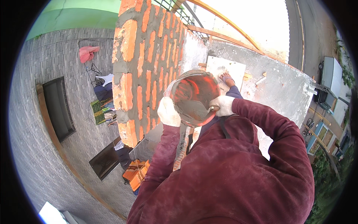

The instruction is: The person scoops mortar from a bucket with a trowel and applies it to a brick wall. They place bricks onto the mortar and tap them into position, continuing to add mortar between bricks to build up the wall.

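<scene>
In front of my body is a round bucket (203,85), its reddish-orange inside smeared with grey mortar. My left hand (169,112), in a white knitted glove, grips the bucket's left rim, beside its thin wire handle. On the other side my gloved right hand (223,105) is closed around the handle of a trowel. The trowel's blade (194,109) lies inside the bucket, coated with wet mortar. Left of the bucket rises an orange brick wall (151,63) with thick grey mortar joints. How much mortar the bucket holds is hard to tell.
My foot (226,79) stands near a pale board (214,63) on a grey concrete slab (283,87) with brick scraps. Timber beams (227,35) cross beyond. A string (136,158) hangs at the wall's near end. Far below right, a truck (331,78) stands by a road.
</scene>
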`<control>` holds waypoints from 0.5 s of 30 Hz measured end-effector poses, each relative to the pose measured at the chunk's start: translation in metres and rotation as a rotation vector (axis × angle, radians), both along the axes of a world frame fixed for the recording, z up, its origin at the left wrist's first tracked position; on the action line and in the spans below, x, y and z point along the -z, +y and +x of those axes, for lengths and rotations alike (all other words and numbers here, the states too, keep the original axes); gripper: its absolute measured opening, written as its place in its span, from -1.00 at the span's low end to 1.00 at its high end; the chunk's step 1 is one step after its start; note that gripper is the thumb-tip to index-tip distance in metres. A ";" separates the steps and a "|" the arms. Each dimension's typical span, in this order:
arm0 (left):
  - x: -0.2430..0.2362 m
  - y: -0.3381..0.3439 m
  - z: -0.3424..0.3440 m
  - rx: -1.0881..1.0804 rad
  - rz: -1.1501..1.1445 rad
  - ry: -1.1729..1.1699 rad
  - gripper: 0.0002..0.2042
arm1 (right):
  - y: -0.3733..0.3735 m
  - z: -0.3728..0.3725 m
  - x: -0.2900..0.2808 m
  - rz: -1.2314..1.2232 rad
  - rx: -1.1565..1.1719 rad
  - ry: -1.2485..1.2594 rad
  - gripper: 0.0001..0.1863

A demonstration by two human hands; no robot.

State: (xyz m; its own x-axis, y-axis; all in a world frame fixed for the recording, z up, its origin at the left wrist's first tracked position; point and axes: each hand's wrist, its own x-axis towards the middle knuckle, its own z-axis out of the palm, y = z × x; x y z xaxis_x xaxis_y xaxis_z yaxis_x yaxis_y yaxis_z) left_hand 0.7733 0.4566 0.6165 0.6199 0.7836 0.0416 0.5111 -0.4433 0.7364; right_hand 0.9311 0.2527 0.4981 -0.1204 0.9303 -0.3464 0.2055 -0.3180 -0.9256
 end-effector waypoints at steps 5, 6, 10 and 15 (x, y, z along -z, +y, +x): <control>0.039 0.012 -0.016 -0.200 -0.233 0.045 -0.66 | -0.007 0.000 0.021 -0.237 0.058 0.307 -0.73; 0.049 0.013 -0.017 -0.191 -0.237 0.049 -0.66 | -0.010 -0.007 0.039 -0.179 0.093 0.338 -0.73; 0.087 0.019 -0.018 -0.177 -0.267 0.101 -0.66 | -0.019 -0.015 0.091 -0.151 0.222 0.417 -0.65; 0.184 0.035 -0.068 -0.332 -0.460 0.096 -0.67 | -0.015 -0.012 0.150 -0.058 0.430 0.256 -0.60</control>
State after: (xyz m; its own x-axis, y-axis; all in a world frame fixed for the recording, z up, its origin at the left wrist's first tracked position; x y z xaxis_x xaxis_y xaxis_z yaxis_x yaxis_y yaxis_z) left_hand 0.7054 0.4914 0.4329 0.3222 0.8609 -0.3938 0.6419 0.1071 0.7593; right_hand 0.9191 0.2374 0.3482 0.1819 0.8945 -0.4083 -0.1872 -0.3761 -0.9074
